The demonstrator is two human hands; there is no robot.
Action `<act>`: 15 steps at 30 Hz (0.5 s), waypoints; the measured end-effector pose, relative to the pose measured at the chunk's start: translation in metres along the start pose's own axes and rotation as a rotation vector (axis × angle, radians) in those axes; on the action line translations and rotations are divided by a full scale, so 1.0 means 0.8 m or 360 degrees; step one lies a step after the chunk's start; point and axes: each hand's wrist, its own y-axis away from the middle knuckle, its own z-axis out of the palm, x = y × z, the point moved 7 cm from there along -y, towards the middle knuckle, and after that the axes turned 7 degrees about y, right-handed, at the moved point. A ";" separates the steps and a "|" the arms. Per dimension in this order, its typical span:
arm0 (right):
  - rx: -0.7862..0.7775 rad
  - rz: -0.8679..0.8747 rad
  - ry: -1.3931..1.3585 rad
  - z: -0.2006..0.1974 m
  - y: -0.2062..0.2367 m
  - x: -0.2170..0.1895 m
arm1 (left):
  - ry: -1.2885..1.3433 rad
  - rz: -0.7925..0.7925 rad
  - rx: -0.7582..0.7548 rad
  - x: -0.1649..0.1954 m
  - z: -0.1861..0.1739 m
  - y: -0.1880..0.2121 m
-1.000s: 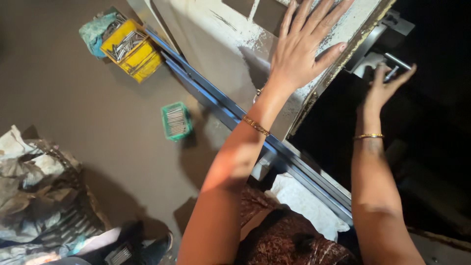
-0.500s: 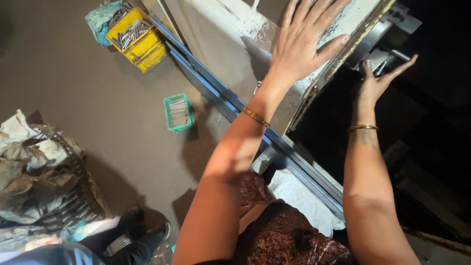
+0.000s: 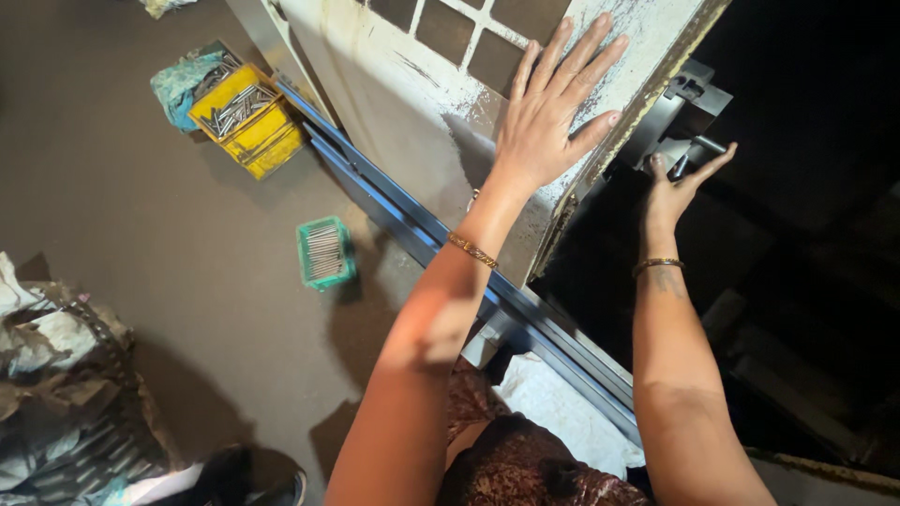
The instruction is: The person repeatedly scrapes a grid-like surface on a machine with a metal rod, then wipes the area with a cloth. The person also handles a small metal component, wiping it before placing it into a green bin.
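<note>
Left hand (image 3: 548,117) lies flat on a white painted panel (image 3: 422,103), fingers spread, arm stretched up. Right hand (image 3: 677,183) reaches past the panel's edge, fingers loosely open, tips touching a grey metal fitting (image 3: 689,98). Compared with half a second ago, both hands keep their places. Well below the fingers, a yellow box (image 3: 248,122) and a green tray (image 3: 325,251) sit on the floor (image 3: 141,244).
</note>
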 end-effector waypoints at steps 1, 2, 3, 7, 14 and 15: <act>0.0001 -0.0016 -0.0004 0.000 0.000 0.000 | -0.0012 0.0012 0.0005 -0.001 0.002 0.000; 0.0004 -0.0033 -0.0006 0.000 0.000 0.000 | -0.0021 0.0025 0.0011 -0.001 0.003 0.000; 0.0010 -0.0050 -0.0007 0.000 0.001 -0.001 | -0.0004 0.0020 0.0016 -0.001 0.004 0.001; 0.0018 0.0020 0.0075 -0.002 0.000 -0.002 | 0.0056 0.0012 0.0021 0.002 -0.004 0.003; 0.0022 0.0115 0.0097 -0.009 0.002 -0.023 | 0.0162 0.0020 0.0021 0.018 -0.028 -0.004; 0.0014 0.0174 0.0082 -0.010 0.003 -0.025 | 0.0187 0.0031 0.0031 0.020 -0.031 -0.006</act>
